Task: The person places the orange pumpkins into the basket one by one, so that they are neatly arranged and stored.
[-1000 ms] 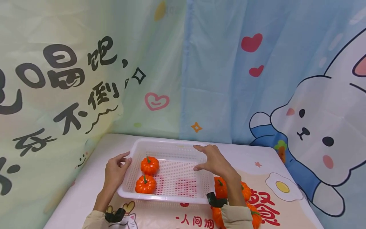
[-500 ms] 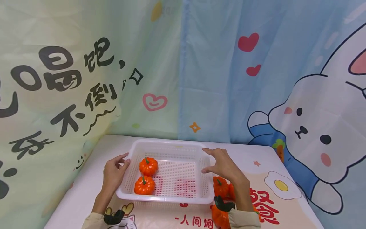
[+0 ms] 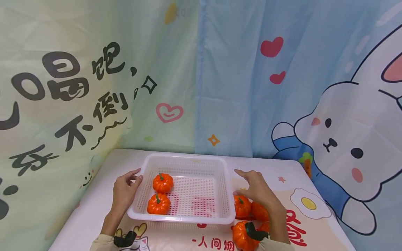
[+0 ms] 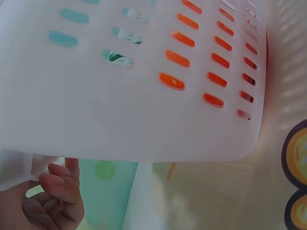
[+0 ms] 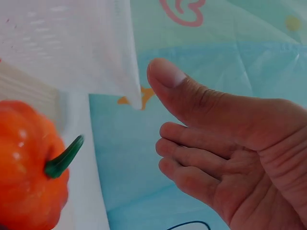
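A white plastic basket (image 3: 201,187) with slotted walls is at the middle of the table, two small orange pumpkins (image 3: 163,183) with green stems inside at its left. My left hand (image 3: 124,188) pinches the basket's left rim, fingers curled at the edge; in the left wrist view that hand (image 4: 55,191) shows under the rim. My right hand (image 3: 257,190) is just right of the basket, apart from it and holding nothing, with thumb and forefinger spread. The right wrist view shows an orange pumpkin (image 5: 29,167) near the right hand (image 5: 220,148).
Several more orange pumpkins (image 3: 242,206) lie right of the basket, partly behind the right forearm. The tablecloth (image 3: 215,240) is printed with pictures and red characters. A patterned curtain (image 3: 176,69) hangs behind the table.
My right hand has moved from over the basket's right side, across the rim, to outside it on the right. The left hand stays at the left rim; both pumpkins inside stay put.
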Tool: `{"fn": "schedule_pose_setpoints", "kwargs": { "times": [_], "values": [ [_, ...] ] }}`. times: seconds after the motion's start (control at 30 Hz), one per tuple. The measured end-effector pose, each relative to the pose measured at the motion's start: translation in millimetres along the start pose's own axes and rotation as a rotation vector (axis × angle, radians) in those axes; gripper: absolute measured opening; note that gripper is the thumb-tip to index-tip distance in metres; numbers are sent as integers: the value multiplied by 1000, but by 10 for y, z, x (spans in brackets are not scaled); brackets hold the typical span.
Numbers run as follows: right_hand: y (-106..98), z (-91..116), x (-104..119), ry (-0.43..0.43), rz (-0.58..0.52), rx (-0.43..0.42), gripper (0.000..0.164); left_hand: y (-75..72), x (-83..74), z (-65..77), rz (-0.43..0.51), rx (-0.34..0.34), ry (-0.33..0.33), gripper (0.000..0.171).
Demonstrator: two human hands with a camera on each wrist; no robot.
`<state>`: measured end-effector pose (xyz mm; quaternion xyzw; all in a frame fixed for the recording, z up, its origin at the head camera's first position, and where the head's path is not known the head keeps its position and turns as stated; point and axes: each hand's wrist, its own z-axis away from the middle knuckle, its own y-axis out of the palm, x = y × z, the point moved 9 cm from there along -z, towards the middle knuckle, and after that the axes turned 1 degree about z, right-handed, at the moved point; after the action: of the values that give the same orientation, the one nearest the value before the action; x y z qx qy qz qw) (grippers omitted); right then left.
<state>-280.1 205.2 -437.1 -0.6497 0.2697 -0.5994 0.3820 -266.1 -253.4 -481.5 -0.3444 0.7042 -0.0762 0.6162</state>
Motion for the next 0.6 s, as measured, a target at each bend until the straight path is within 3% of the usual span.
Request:
{"fn": "schedule_pose_setpoints", "kwargs": {
  "times": [0.27,0.6],
  "values": [
    [112,39,-198,-3,-1,23,79,13,5,-1,-7,1,3,37],
    [260,127,-386,66,-12,36,86,7,9,0,5,-2,6,37]
  ]
}}
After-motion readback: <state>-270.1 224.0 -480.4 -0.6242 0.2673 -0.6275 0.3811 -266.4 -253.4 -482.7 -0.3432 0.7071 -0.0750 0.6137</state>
